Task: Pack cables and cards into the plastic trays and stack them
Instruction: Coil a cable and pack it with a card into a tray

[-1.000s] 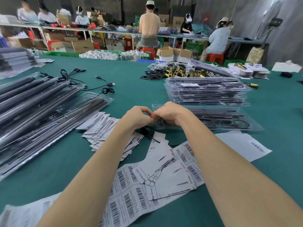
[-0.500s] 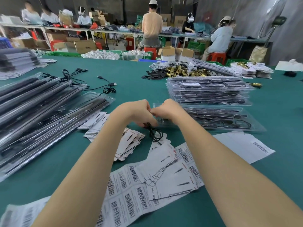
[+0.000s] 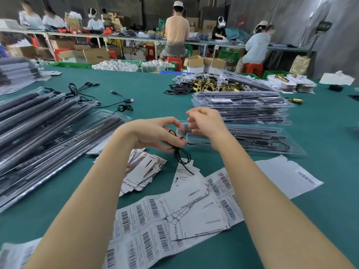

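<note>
My left hand (image 3: 155, 134) pinches a small coiled black cable (image 3: 181, 155), whose loops hang down over the cards. Just to its right, my right hand (image 3: 206, 123) hovers with blurred, loosely spread fingers that hold nothing I can see. It hangs over the near end of a clear plastic tray (image 3: 256, 140) holding dark rods and a cable. Behind that tray rises a stack of filled trays (image 3: 240, 107). White printed cards (image 3: 145, 169) lie fanned under my hands, and more cards (image 3: 196, 206) lie nearer me.
Long stacks of filled trays (image 3: 38, 133) fill the left side. Loose black cables (image 3: 120, 103) lie beyond them. Barcode label sheets (image 3: 139, 228) cover the near table, with another sheet (image 3: 287, 175) at right. Brass hardware (image 3: 213, 86) is piled far back. People work at distant benches.
My hands were pressed together over the cable; now they have parted. The right hand has lifted up and to the right, while the left keeps the coiled cable.
</note>
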